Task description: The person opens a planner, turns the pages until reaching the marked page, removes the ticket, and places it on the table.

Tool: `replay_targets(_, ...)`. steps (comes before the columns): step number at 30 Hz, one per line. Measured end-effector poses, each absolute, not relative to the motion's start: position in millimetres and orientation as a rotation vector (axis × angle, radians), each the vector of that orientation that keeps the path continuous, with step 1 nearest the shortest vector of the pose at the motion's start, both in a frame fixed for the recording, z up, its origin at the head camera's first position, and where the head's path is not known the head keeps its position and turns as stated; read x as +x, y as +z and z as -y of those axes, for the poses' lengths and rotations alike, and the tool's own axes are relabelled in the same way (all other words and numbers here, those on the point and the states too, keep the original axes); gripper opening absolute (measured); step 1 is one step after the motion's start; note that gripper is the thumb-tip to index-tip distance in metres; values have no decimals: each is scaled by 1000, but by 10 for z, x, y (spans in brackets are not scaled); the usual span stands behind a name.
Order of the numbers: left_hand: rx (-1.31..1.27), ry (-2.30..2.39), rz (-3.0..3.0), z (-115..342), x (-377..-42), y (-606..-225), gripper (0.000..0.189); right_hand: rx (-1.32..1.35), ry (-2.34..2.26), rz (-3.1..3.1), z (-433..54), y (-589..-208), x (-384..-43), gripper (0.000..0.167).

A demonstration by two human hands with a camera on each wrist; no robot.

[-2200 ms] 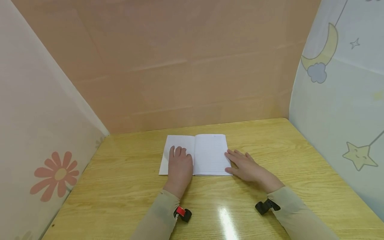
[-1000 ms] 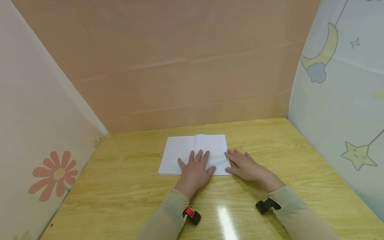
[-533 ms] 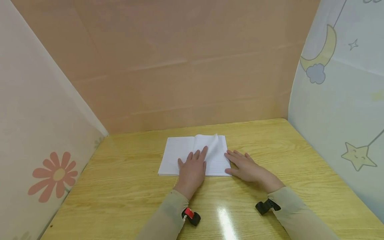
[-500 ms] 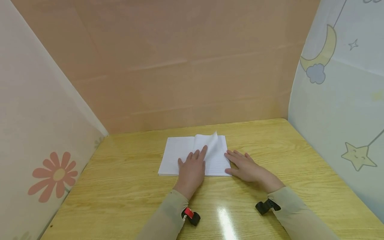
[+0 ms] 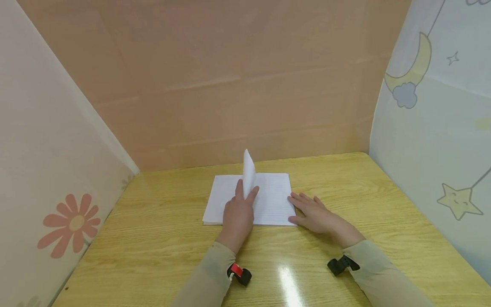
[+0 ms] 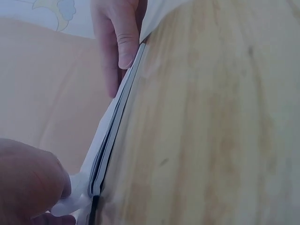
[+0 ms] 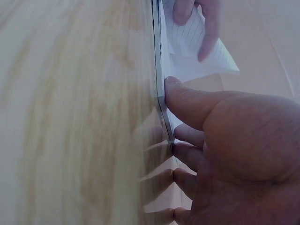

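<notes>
An open notebook [image 5: 273,200] with white lined pages lies on the wooden table. One page [image 5: 249,172] stands up from its middle, curved, its tip rising over the far edge. My left hand [image 5: 237,216] pinches this page between thumb and fingers, over the inner part of the notebook. At the right edge, my right hand [image 5: 317,216] rests with fingers extended and spread. In the right wrist view the right thumb [image 7: 187,99] lies along the notebook's edge, and the other fingertips touch the tabletop. The left wrist view catches the thin stack of pages [image 6: 110,136] edge-on.
The yellow wooden table [image 5: 153,238] surrounds the notebook. A tan cloth backdrop [image 5: 245,85] stands behind, with pale printed panels at the left [image 5: 46,128] and right [image 5: 429,140]. Black straps with small devices sit on both wrists, over beige sleeves.
My left hand went from lying spread on the right page to pinching a page and has moved slightly left with it. The page now stands upright. My right hand has stayed in place.
</notes>
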State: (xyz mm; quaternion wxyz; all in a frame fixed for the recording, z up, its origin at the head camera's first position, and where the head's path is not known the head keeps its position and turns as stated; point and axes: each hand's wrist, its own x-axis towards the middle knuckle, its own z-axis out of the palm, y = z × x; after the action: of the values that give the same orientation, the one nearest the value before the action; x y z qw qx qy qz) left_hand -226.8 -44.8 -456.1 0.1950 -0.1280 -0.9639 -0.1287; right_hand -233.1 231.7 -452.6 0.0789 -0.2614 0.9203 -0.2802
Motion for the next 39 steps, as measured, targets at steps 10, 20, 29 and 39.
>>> replay_targets(10, -243, -259, 2683, 567, -2320, -4561, 45, -842, -882, -2767, -2381, -4712, -2412, 81)
replay_targets(20, -223, -100, 2647, 674, -2366, -4554, 42, -819, -894, -2732, -2330, -4510, -2305, 82)
replay_targets(29, -273, -54, 2736, 705, -2359, -4523, 31, -818, -898, -2729, -2335, -4542, -2321, 81)
replay_targets(39, -589, -477, 2886, 586, -2351, -4513, 43, -811, -857, -2778, -2382, -4747, -2439, 83)
